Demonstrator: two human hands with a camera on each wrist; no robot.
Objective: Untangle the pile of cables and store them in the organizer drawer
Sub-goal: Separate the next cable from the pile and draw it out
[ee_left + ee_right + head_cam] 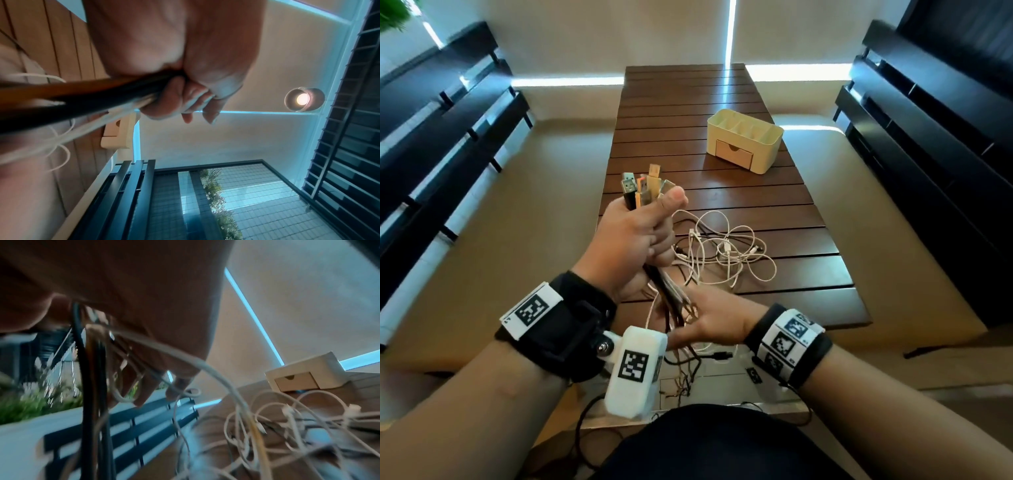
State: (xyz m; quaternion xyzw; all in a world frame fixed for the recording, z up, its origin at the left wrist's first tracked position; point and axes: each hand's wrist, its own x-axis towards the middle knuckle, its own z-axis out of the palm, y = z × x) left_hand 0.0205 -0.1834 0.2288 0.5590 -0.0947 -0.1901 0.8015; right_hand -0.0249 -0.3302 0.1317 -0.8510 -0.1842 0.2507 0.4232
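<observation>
My left hand (637,236) is raised over the near end of the table and grips a bundle of black and white cables (82,100). Several USB plugs (643,186) stick up out of its fist. Below it, my right hand (705,322) has its fingers (144,386) fairly straight, spread among the hanging strands of that bundle. The rest of the white and dark cables (726,253) lie tangled on the table to the right of my left hand. The cream organizer (744,144) stands farther back, its small front drawer (734,154) closed.
The slatted dark wooden table (688,102) runs away from me. Dark benches stand along the left (448,120) and the right (928,120). Loose cable ends (688,370) hang over the table's near edge toward my lap.
</observation>
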